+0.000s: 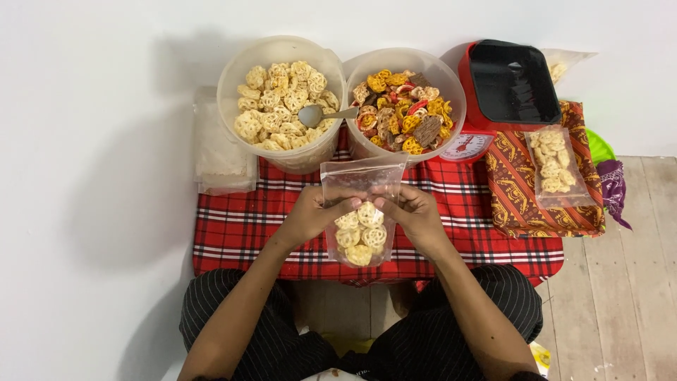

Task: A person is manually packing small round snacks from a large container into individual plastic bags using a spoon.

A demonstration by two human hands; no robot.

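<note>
The left hand [314, 212] pinches the left side of a clear plastic pouch [362, 212], and the right hand [415, 214] pinches its right side, so both hands grasp the pouch above the red plaid cloth [233, 226]. The pouch is partly filled with pale flower-shaped crackers [362, 236], and its empty top stands up between the hands. Beyond it sit two round plastic tubs: the left tub [281, 99] holds the same pale crackers and a metal spoon [321, 114], the right tub [405, 102] a mix of coloured crackers. A red kitchen scale [493, 92] stands to the right, near a sealed cracker packet [553, 166] lying on batik fabric [515, 190].
</note>
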